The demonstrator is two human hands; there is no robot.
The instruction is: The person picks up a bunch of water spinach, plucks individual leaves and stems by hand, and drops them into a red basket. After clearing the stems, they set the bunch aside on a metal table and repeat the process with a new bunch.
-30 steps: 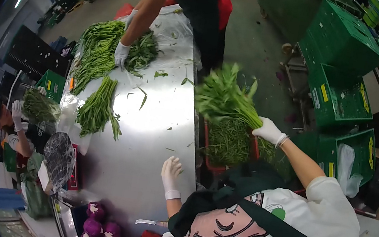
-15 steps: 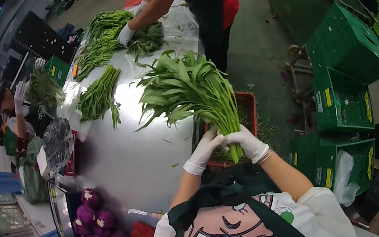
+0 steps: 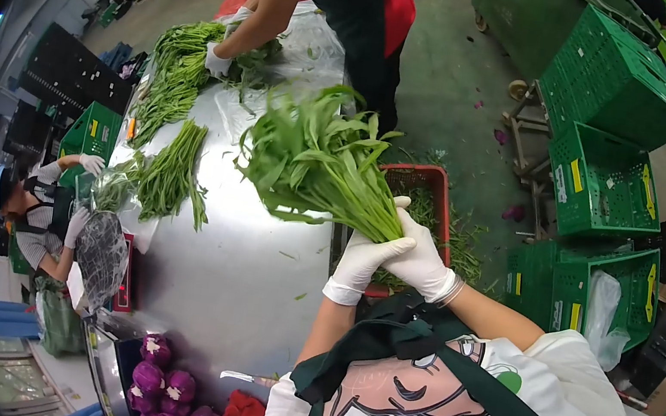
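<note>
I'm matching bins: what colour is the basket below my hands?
The basket is red, clearest in the head view.

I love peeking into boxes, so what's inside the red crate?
Green scraps of stem and leaf show inside the red crate. The leafy bunch, the left hand and the right hand cover part of it, and whatever lies under the scraps is hidden too.
</note>
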